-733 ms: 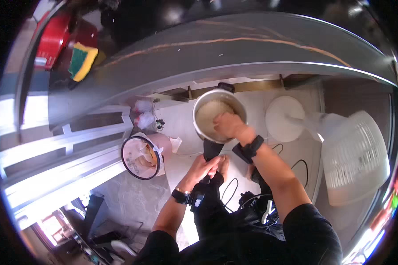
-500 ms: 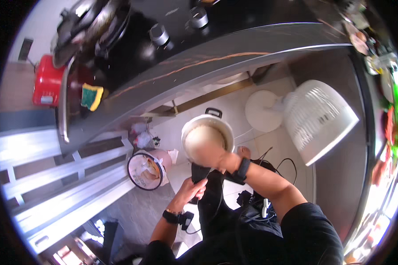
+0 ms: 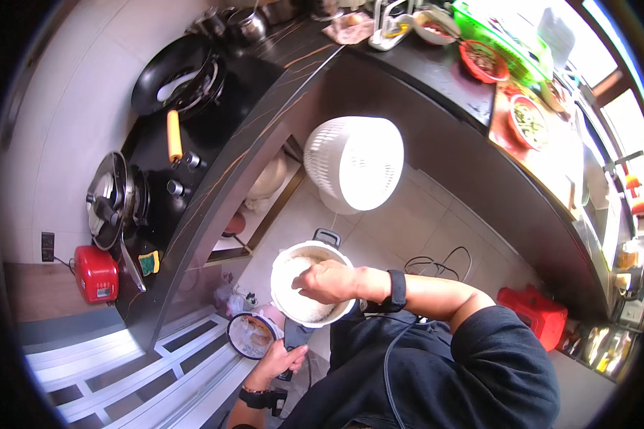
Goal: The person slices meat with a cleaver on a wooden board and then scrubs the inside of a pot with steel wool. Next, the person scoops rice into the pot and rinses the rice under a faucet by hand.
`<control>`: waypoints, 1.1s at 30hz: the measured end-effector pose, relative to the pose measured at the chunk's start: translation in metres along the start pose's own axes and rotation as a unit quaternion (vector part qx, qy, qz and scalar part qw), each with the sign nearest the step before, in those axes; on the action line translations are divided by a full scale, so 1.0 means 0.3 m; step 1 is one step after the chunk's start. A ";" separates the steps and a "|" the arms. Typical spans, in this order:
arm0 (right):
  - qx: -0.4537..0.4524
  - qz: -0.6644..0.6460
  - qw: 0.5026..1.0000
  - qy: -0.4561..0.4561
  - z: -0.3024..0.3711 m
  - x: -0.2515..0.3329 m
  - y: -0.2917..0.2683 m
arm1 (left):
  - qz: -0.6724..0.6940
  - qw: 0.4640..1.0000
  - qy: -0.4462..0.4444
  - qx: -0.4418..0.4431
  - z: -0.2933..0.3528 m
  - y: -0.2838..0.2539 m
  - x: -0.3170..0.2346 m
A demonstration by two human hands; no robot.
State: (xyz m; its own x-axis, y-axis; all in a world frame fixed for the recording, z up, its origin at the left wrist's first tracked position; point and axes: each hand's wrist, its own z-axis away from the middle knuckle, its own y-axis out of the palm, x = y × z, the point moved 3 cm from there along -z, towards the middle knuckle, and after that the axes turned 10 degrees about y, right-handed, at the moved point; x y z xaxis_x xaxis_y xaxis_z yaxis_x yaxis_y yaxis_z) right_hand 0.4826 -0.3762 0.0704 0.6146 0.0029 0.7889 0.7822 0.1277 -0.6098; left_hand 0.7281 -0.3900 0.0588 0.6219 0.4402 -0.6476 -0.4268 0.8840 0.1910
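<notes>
A pale pot (image 3: 345, 310) hangs low in front of me, with white, rice-like grains (image 3: 288, 274) inside. Its long dark handle (image 3: 295, 334) points toward me, and my left hand (image 3: 282, 360) is wrapped round it. My right hand (image 3: 329, 280) reaches in over the rim from the right. Its fingers are curled down into the grains and their tips are partly hidden. A short dark loop handle (image 3: 327, 234) sticks out on the pot's far side.
A trash bin (image 3: 252, 336) stands left of the pot. Beyond the pot is a white fan (image 3: 361, 164). Cables (image 3: 440, 264) lie on the floor. The stove counter (image 3: 243, 146) carries a wok (image 3: 166, 75). Red bowls (image 3: 483, 61) of food sit on the far-right counter.
The view has swung to the right, bringing the right-hand counter in. My right hand is still in the pot, now with fingers curled at another spot. My left hand keeps its hold on the handle.
</notes>
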 end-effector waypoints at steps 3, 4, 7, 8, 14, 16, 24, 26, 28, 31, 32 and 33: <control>-0.102 -0.040 0.994 -0.023 0.200 -0.031 -0.162 | -0.025 1.000 -0.011 0.012 0.027 0.165 -0.058; -0.128 -0.056 0.990 -0.014 0.282 -0.026 -0.235 | -0.028 0.999 -0.031 0.006 0.038 0.232 -0.071; -0.171 -0.082 0.982 0.025 0.543 -0.109 -0.383 | -0.044 0.999 -0.032 0.004 0.026 0.456 -0.130; -0.192 -0.091 0.976 0.037 0.651 -0.132 -0.437 | -0.035 0.999 -0.038 0.001 0.010 0.538 -0.153; -0.311 -0.135 0.928 0.156 1.341 -0.277 -0.693 | -0.052 0.996 -0.032 0.069 -0.071 0.970 -0.332; -0.362 -0.130 0.903 0.193 1.536 -0.305 -0.761 | -0.083 0.992 -0.030 0.090 -0.091 1.099 -0.414; -0.555 -0.221 0.735 0.320 2.261 -0.589 -0.836 | -0.184 0.962 0.039 0.199 -0.318 1.500 -0.722; -0.575 -0.208 0.696 0.376 2.451 -0.658 -0.845 | -0.193 0.953 0.052 0.226 -0.374 1.595 -0.783; -0.608 -0.242 0.653 0.381 2.609 -0.714 -0.847 | -0.184 0.945 0.059 0.264 -0.458 1.682 -0.827; -0.596 -0.240 0.626 0.442 2.759 -0.748 -0.882 | -0.171 0.937 0.056 0.300 -0.570 1.823 -0.867; -0.591 -0.272 0.605 0.459 2.795 -0.765 -0.902 | -0.181 0.933 0.064 0.306 -0.600 1.875 -0.886; -0.578 -0.265 0.600 0.486 2.832 -0.792 -0.908 | -0.181 0.929 0.069 0.315 -0.639 1.919 -0.887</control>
State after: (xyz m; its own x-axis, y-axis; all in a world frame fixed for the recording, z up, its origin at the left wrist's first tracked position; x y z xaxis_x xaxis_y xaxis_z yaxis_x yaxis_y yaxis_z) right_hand 0.0363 0.4309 0.1138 -0.4217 -0.3852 0.8209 0.0971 -0.9193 -0.3815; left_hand 0.1910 -0.0284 0.1997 0.5414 0.1110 -0.8334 0.2898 0.9058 0.3090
